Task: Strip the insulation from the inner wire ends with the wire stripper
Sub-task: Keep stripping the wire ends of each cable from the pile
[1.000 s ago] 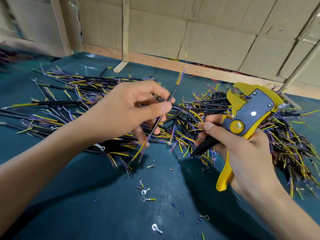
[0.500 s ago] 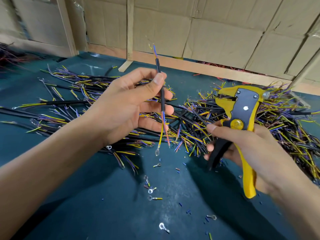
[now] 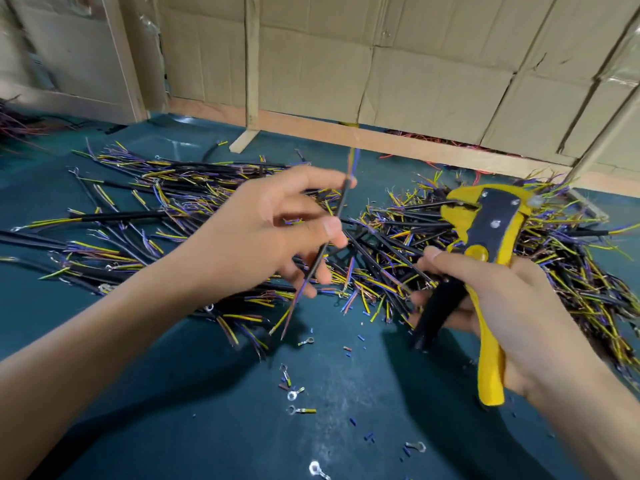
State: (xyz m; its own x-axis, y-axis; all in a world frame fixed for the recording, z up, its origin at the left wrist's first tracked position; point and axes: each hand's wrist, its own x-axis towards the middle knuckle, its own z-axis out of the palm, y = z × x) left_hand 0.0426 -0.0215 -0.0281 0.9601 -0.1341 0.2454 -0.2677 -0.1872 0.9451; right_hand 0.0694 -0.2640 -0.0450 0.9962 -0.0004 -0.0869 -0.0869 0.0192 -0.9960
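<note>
Scraps lie nearest: small silver ring terminals (image 3: 292, 395) and blue snippets of cut insulation (image 3: 369, 437) scattered on the dark teal work mat (image 3: 173, 427); no bin or tray is in view, so the offcuts sit loose on the mat.

Above them, the left hand (image 3: 263, 237) pinches a thin black-sheathed cable piece (image 3: 323, 249) between thumb and fingers, tilted, its yellow and purple inner wires fanning out below and at the blurred top end. It looks light and springy, stiff enough to keep its line but thin enough to twist, so holding the black sheath close behind the bare ends should steady it best. The inner wires seem fine and easily nicked.

The right hand (image 3: 495, 303) is curled round the handles of the yellow and black wire stripper (image 3: 485, 237), nose up, well apart from the cable.

Beyond, a heap of similar black cable pieces (image 3: 398, 251) spreads across the mat, backed by a cardboard wall (image 3: 415, 64).
</note>
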